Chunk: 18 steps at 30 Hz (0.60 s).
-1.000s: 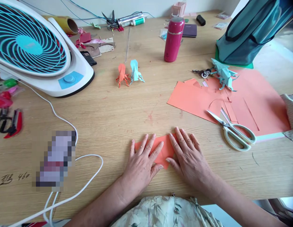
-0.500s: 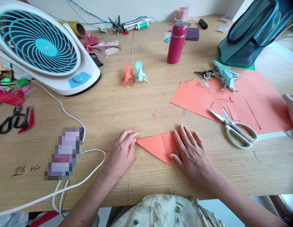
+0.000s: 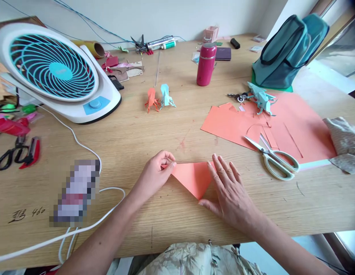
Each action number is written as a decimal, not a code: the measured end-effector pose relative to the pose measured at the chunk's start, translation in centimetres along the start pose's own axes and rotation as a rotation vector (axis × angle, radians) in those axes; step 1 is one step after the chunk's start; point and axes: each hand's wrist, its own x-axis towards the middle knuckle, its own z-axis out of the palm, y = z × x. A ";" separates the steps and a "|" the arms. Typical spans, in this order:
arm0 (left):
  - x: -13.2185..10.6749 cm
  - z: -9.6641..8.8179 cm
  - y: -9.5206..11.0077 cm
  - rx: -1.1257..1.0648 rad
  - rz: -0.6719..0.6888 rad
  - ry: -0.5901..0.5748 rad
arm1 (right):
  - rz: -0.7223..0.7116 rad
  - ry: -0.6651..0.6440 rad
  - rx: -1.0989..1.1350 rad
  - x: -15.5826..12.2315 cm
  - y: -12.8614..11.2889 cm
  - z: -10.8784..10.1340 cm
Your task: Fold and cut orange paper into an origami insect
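An orange sheet of paper folded into a triangle (image 3: 191,176) lies on the wooden table in front of me, one point towards me and a crease down its middle. My left hand (image 3: 157,171) pinches its left corner between thumb and curled fingers. Flat over the right part rests my right hand (image 3: 229,193), fingers stretched out and thumb spread, covering the right corner. Beyond the hands stand two small folded-paper figures, an orange one (image 3: 151,100) and a light blue one (image 3: 167,96).
Scissors (image 3: 276,158) lie partly over orange paper sheets (image 3: 306,126) at right, with another blue paper figure (image 3: 262,98). A pink flask (image 3: 206,65) and a teal bag (image 3: 280,57) stand behind. At left are a fan (image 3: 60,72), a blurred-out phone (image 3: 77,193) and a white cable (image 3: 108,215).
My left hand has shifted right and closed over the paper's left corner, where its fingers were straighter. My right hand stays flat on the paper. The camera view has tilted slightly.
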 end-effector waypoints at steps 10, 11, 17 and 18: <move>0.9 -0.4 4.6 -0.649 0.137 -0.106 | -0.029 0.395 0.550 2.4 0.3 -2.9; 1.0 -0.3 4.7 -0.629 0.195 -0.065 | 0.059 0.395 0.648 2.5 0.0 -3.0; 1.5 1.5 5.3 -0.582 0.208 -0.228 | 0.369 0.227 1.173 3.0 -1.8 -2.7; 1.6 1.8 5.5 -0.593 0.192 -0.203 | 0.409 0.191 1.244 3.0 -1.9 -2.6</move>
